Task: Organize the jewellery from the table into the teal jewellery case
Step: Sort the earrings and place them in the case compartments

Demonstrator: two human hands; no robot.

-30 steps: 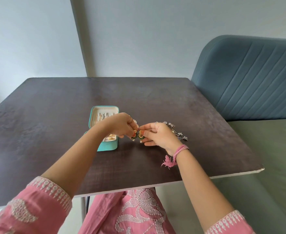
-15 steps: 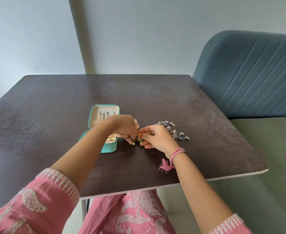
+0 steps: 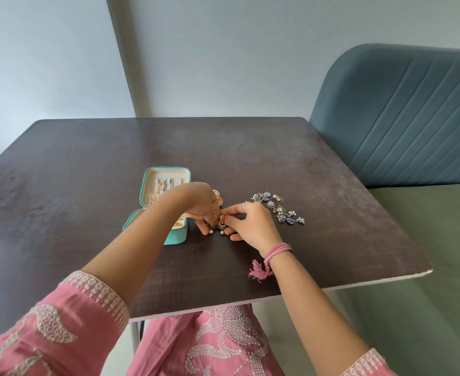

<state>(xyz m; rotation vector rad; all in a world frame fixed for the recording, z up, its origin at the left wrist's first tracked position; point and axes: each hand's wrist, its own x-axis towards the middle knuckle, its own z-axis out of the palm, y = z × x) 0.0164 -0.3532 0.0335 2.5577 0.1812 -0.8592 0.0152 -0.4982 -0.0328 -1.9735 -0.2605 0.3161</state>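
The teal jewellery case (image 3: 153,185) lies open on the dark table (image 3: 87,164), its cream inside holding chains and small pieces; my left forearm hides part of its near half. Just right of the case, my left hand (image 3: 199,204) and my right hand (image 3: 247,223) meet over a pair of green and gold earrings (image 3: 218,226) with pearl drops, and both pinch them low over the tabletop. A gold piece (image 3: 218,198) shows behind my left hand. A loose cluster of silver and blue earrings (image 3: 280,210) lies to the right of my right hand.
A blue padded bench back (image 3: 402,112) and green seat (image 3: 426,240) stand along the table's right side. The table's near edge (image 3: 331,287) runs just below my wrists. A grey wall rises behind the table.
Both hands have sunk slightly toward the tabletop with the green earrings between them. The camera has tilted a little; the case and the silver cluster have stayed put.
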